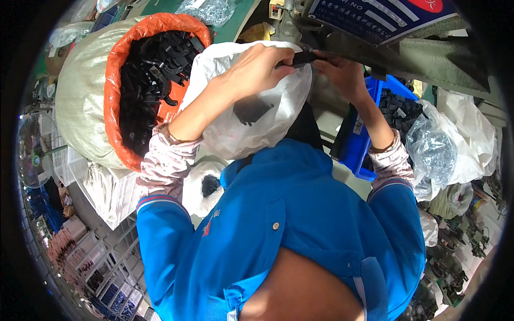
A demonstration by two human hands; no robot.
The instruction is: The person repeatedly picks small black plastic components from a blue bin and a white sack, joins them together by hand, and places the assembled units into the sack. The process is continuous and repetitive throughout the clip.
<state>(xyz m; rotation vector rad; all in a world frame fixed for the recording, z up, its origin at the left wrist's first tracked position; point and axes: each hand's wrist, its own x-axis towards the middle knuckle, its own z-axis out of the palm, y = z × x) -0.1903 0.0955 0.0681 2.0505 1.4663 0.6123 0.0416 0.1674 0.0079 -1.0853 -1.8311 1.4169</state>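
A crowded, sunlit workshop surrounds you, with bags and bins of parts on both sides. Nearest is your own blue shirt (pixel 305 187), its sleeves ending above bare forearms. Beyond it, your left hand (pixel 257 68) has its thumb and fingers clamped on a slim black part (pixel 303 58), held above the far rim of an open white plastic bag (pixel 214 131). Your right hand (pixel 344 74) meets the part's other end; shadow hides whether those fingers grip or only steady it. A dark patch (pixel 252 110) shows inside the bag, too unclear to name.

The step in hand looks like two-handed handling of this one part beside the grey-green metal machine (pixel 450 67). The next move seems to call for a firm left hold, fine control from your right fingertips, and care that the part doesn't slip into the bag beneath.

To your left, a woven sack (pixel 80 96) with an orange liner (pixel 111 101) holds black plastic pieces (pixel 168 67); to your right stands a blue bin (pixel 365 152) of small dark pieces (pixel 396 107). Farther off are a green bench (pixel 241 12) and, at the left edge, a fan (pixel 33 152).
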